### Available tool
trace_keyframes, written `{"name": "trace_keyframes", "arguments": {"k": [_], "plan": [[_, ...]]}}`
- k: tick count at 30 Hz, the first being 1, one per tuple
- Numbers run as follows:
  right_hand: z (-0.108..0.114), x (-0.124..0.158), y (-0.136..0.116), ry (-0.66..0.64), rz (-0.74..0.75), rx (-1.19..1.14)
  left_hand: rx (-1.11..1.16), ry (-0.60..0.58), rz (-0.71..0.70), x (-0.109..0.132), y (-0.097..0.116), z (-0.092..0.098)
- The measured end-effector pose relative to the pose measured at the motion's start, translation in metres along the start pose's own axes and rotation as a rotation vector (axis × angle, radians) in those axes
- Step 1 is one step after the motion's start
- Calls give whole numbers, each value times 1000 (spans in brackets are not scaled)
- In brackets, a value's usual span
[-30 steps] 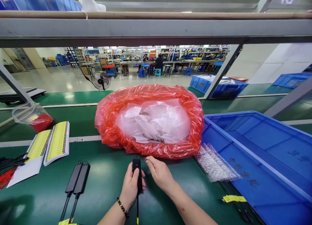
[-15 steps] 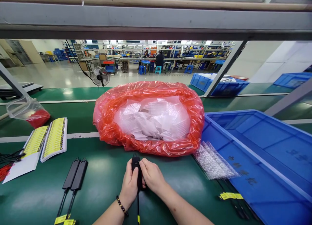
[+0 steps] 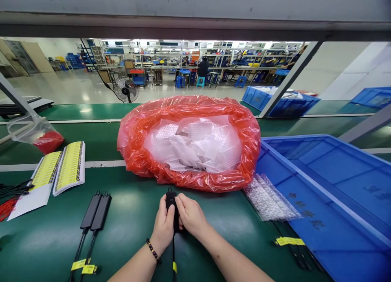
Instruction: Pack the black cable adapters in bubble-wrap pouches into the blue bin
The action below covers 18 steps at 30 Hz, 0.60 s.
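Note:
Between my two hands is a slim black plastic box with a cable [image 3: 171,199], its prongs pointing away from me. My left hand [image 3: 163,223] is closed around its left side, thumb along the top. My right hand [image 3: 190,214] grips the right side, its fingertips partly hidden by the box. The cable runs down toward me and carries a yellow label [image 3: 174,267]. To the left, two matching black boxes [image 3: 97,210] lie side by side on the green table, with yellow labels on their cables.
A red plastic bag [image 3: 137,164] full of bubble-wrap pouches [image 3: 195,145] stands ahead. At right are a blue bin [image 3: 305,200] and bubble-wrapped pieces [image 3: 271,198] with labelled cables. Yellow label sheets [image 3: 69,164] and a bag of red bits [image 3: 48,141] lie left. A metal beam [image 3: 195,9] crosses overhead.
The view has tilted slightly downward, so the scene sits a little higher. Both hands keep hold of the black box in nearly the same pose.

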State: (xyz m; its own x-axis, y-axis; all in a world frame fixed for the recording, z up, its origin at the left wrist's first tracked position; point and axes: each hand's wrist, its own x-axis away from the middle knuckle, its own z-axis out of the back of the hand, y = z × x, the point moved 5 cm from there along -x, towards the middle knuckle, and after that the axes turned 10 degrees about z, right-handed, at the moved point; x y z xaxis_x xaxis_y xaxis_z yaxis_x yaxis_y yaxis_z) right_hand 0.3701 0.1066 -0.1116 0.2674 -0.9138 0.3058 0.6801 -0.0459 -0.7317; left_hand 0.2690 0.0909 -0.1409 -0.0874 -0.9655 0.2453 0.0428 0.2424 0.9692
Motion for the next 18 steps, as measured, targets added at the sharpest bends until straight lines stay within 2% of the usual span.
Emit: {"name": "trace_keyframes", "arguments": {"k": [18], "plan": [[-5,-3,6,-16,17,-16,41,9,13,2,-1,1]]}}
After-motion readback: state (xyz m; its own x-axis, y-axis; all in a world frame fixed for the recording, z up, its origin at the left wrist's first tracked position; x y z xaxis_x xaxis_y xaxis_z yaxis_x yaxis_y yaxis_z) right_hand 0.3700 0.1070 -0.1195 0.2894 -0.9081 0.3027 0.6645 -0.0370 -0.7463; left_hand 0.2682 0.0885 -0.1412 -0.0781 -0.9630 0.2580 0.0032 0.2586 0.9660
